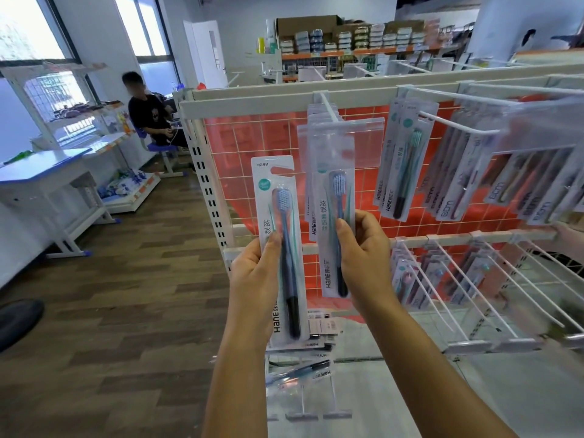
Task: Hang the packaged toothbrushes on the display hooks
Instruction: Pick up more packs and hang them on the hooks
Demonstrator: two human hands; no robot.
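Toothbrush pack [272, 197] sits gripped upright in the left hand [252, 279], second pack [334, 197] pinched by the right hand [366, 257] under the hook [327, 107] at twelve o'clock, and any tilt could miss the slot, dropping it.

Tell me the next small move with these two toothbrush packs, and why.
Probably slide the pack in the right hand back along the hook toward the packs already hanging there, then let go. Its top is up behind the clear tag plate at the hook's tip, though whether its slot is on the wire I cannot tell. The left hand holds a second pack waiting.
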